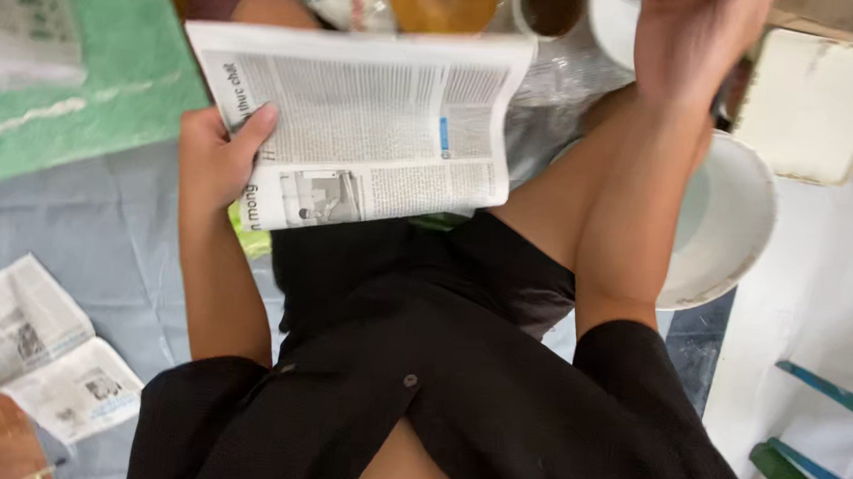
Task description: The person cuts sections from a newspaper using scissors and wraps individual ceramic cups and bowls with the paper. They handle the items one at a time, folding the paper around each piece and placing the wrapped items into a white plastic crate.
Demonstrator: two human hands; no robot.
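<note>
Newspaper: a folded newspaper (364, 127) lies open across the person's lap, above the black shorts (395, 267), printed columns up, with a small grey photo and a short blue mark on the page
Left hand: the left hand (217, 153) clamps the paper's left edge, thumb on top of the page and the other fingers hidden beneath it
Right hand: the right hand (695, 39) reaches up and away at the top of the view, fingers curled round a white cup (613, 19); the frame cuts off the fingertips, so how firmly it is held I cannot tell
White bowl: a wide white bowl (733, 229) sits just beside the right forearm, partly hidden behind it, its rim smudged dark
White slab: a worn, cream square slab (815, 105) lies near the bowl, at upper right
Clear plastic: crinkled clear wrapping (565, 75) lies between the newspaper's right edge and the cup
Other paper: a second folded newspaper (40, 354) rests on the grey floor sheet (101, 230) at lower left, well apart
Green mat: a green mat (112, 62) streaked with white lies at upper left
Risk, the page: held only by one edge, the paper could slide off the lap if the knees shift
Risk, the cup: the cup is lifted close above the page and the plastic; a tilt could drip its contents on the print
Risk, the bowl: the forearm sweeping back could knock the bowl
</note>
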